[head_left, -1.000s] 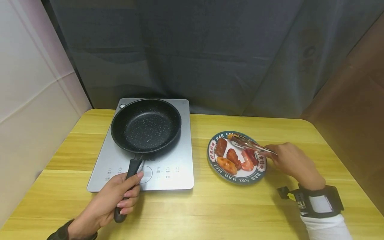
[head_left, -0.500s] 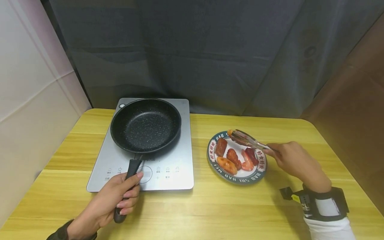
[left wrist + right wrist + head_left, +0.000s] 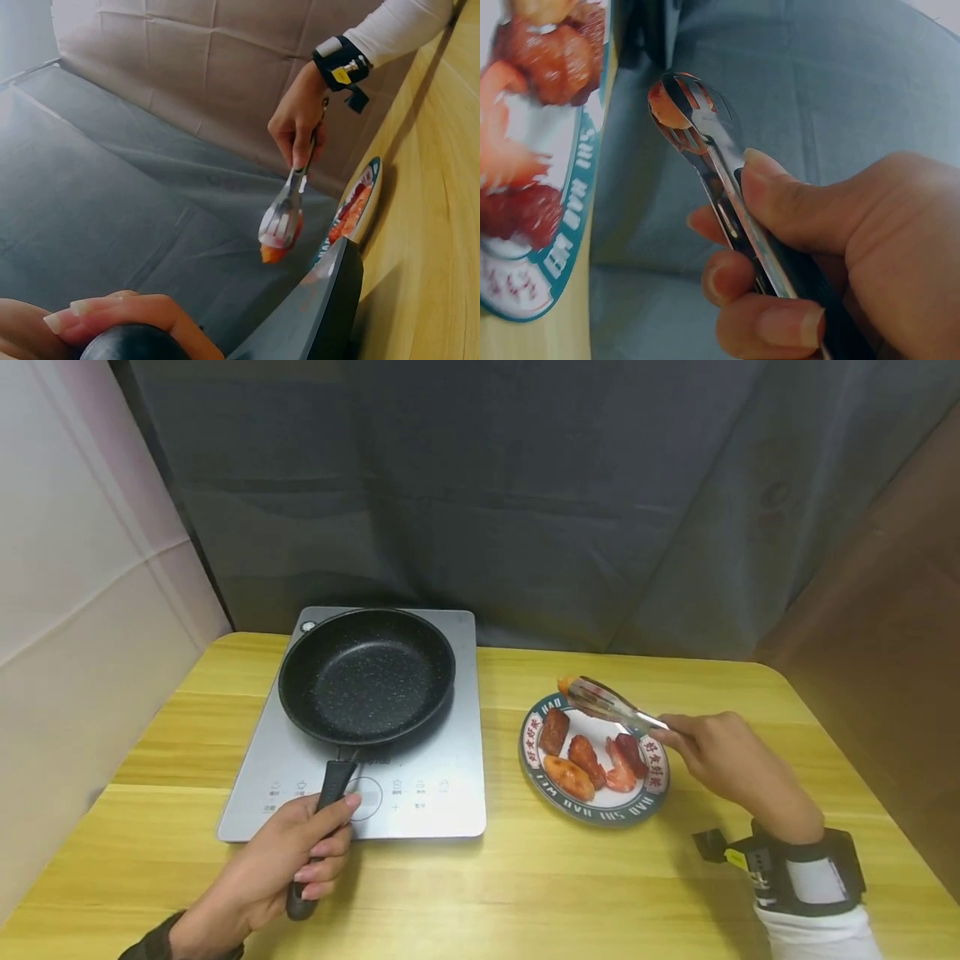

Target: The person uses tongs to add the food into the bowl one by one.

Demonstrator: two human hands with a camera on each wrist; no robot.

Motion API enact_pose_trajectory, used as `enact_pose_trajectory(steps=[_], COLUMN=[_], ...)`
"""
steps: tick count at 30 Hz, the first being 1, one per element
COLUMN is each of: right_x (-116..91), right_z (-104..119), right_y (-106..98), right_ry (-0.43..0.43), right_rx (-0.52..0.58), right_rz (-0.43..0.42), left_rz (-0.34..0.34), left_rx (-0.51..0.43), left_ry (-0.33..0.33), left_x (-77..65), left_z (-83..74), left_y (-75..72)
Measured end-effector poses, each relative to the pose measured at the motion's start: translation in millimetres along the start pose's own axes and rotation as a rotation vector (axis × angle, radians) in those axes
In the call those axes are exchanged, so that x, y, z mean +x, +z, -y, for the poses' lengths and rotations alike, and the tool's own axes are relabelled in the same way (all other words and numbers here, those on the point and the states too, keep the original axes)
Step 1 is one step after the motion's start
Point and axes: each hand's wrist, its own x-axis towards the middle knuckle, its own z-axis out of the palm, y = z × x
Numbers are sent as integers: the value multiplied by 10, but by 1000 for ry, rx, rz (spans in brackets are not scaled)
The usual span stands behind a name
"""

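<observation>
Lifted since a second ago, the metal tongs sit pinched in my right hand, squeezing an orange food piece near the far rim of the plate. Five other pieces lie there; my left hand grips the handle of the frying pan on the cooktop.

Soft light is spreading evenly over the tabletop in the head view, seemingly from overhead, while a faint shadow is falling beneath the right arm. The pan is shading the cooktop, whose small print is blurring. The tongs are glinting. The 2 wrist views are looking cooler, dimmer and hazier, pale highlights shining on the plate.
</observation>
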Motion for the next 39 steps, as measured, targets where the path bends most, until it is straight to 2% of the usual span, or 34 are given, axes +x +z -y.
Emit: enact_pose_trajectory(steps=[4,10,19,25,33,39], right_x=[71,182,416,619,827,978], right_z=[82,250,454,627,807,929], right_y=[-47,-125,-111,-177,-186,-169], right_ry=[-9,18,-57,-35,-107,-138], right_rx=[4,35,93,122,117,110], right_rz=[-14,23,-16,52,40,63], left_rz=[3,2,-1,4,-12,-16], left_rx=[-4,-27,-39,-44,-42,-38], left_ry=[7,10,-3,1,-3,5], left_x=[-8,-11,-17,-18,-16,-13], left_z=[1,-11,-27,-28,-33,-33], left_y=[8,11,23,30,44,50])
